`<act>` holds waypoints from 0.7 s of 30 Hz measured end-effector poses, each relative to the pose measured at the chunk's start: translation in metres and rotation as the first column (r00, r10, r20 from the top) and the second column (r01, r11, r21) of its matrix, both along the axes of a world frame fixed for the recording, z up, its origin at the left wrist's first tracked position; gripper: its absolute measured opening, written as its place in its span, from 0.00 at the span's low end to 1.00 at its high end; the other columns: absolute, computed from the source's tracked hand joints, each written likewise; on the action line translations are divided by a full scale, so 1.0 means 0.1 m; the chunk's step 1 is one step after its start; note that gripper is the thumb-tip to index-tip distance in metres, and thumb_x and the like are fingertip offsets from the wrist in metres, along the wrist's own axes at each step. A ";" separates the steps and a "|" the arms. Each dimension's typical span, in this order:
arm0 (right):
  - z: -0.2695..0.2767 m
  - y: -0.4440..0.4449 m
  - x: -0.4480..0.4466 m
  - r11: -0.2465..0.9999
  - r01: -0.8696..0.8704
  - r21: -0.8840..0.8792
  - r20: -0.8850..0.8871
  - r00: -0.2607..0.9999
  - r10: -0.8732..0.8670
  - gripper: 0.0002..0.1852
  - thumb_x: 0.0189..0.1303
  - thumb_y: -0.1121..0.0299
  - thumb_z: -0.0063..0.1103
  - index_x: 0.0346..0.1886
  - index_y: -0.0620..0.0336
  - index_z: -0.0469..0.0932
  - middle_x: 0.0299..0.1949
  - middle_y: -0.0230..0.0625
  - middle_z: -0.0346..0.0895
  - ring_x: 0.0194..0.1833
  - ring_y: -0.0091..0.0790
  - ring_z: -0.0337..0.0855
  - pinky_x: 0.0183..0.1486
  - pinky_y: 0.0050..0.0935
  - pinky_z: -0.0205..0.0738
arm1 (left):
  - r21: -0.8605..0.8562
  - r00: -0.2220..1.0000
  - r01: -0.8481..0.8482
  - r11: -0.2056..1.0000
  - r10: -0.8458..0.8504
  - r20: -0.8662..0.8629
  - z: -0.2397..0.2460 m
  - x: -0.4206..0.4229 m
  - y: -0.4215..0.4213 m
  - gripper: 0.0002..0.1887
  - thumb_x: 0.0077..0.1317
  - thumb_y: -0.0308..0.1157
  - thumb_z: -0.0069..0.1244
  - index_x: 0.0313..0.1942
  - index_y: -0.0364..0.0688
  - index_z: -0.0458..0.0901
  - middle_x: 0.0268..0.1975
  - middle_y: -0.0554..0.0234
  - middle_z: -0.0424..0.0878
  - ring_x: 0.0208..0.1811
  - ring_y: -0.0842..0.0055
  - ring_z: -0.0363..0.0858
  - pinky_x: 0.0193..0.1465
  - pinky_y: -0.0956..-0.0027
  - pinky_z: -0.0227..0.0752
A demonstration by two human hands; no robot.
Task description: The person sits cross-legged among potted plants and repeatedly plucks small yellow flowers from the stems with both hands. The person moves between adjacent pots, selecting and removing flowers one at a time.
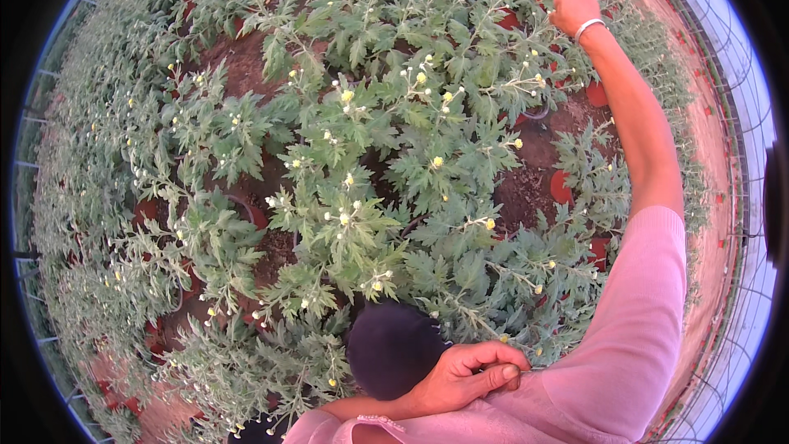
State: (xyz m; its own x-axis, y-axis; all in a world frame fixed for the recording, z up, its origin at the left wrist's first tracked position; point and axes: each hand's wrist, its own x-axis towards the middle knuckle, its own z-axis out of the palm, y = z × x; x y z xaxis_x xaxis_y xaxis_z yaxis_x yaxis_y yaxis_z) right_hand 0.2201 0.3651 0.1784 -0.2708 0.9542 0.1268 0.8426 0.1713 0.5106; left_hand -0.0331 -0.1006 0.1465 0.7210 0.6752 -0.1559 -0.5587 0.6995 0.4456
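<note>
Leafy chrysanthemum plants with white buds and small yellow blooms stand before me. At the upper right, my right hand is closed in a fist beside the outer foliage, a pale bracelet on its wrist; whether it holds anything is hidden. My left hand lies near the bottom, close to my pink sleeve and chest. Its fingers are curled with the thumb bent against them, and what may be between them cannot be told. A yellow bloom shows just above its fingers.
A dark rounded thing, perhaps my knee, stands beside my left hand. Red objects, possibly pots, show among the plants over brown soil. A bare earth path runs along the right, beside a framed greenhouse wall.
</note>
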 end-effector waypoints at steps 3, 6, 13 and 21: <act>0.11 0.03 0.06 0.987 0.022 0.161 -0.246 0.969 0.018 0.14 0.50 0.55 0.54 0.29 0.54 0.81 0.30 0.43 0.81 0.36 0.48 0.81 0.39 0.44 0.75 | 0.027 1.000 -0.005 1.000 0.005 -0.013 0.00 0.00 0.00 0.10 0.69 0.28 0.44 0.47 0.34 0.76 0.34 0.67 0.76 0.34 0.86 0.69 0.38 0.81 0.63; 0.10 0.08 0.07 0.947 -0.120 0.299 -0.267 0.942 0.204 0.12 0.56 0.57 0.49 0.32 0.50 0.80 0.33 0.39 0.80 0.39 0.46 0.80 0.40 0.43 0.74 | 0.028 1.000 0.002 1.000 -0.002 -0.017 -0.01 0.02 0.00 0.10 0.69 0.28 0.44 0.46 0.34 0.76 0.34 0.68 0.76 0.34 0.86 0.69 0.38 0.81 0.63; -0.32 0.35 -0.10 0.910 -0.405 -0.093 0.231 0.880 0.415 0.04 0.51 0.70 0.54 0.25 0.51 0.79 0.31 0.26 0.78 0.44 0.35 0.76 0.41 0.34 0.71 | 0.048 0.999 -0.054 0.997 0.054 -0.005 -0.04 0.05 0.00 0.09 0.69 0.28 0.44 0.46 0.34 0.76 0.34 0.70 0.75 0.34 0.88 0.68 0.38 0.82 0.63; -0.49 0.37 -0.14 0.948 -0.099 -0.304 0.426 0.876 0.228 0.05 0.50 0.72 0.56 0.27 0.51 0.82 0.35 0.33 0.82 0.41 0.37 0.82 0.42 0.37 0.70 | 0.077 0.996 -0.088 0.993 0.090 -0.019 -0.07 0.06 0.01 0.09 0.69 0.28 0.44 0.45 0.34 0.77 0.34 0.71 0.75 0.34 0.88 0.68 0.38 0.83 0.63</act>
State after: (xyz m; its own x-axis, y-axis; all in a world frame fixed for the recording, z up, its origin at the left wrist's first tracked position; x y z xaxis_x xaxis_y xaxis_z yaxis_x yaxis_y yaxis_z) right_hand 0.2063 0.4017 0.1296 -0.3913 0.8709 -0.2974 0.4795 0.4687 0.7419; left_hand -0.0269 -0.0996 0.1399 0.6543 0.7471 -0.1170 -0.6063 0.6108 0.5092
